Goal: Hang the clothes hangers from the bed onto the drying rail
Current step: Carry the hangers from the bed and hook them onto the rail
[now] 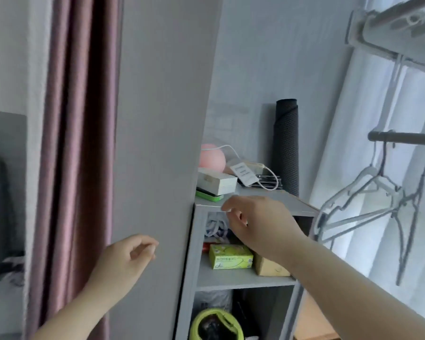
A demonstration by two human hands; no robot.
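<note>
So right now both my hands are empty. My left hand hangs low by the plain grey wall with its fingers loosely curled around nothing. My right hand hovers in front of the grey open shelf unit, also relaxed and gripping nothing.

A bunch of pale grey plastic clothes hangers is hooked on the dark metal drying rail off to my right, well apart from either hand. My guess is I'm between trips, with some hangers up and my hands free. If so, the next move means turning left toward the bed and picking up another hanger by its hook.

Problem is, I can't really see the bed. Past the dusty pink curtain there's a dark grey blob at the left edge that I can't identify, so no idea how many hangers are left there. The rail runs off the right edge too, and the hangers overlap and blur, so I can't count them.
</note>
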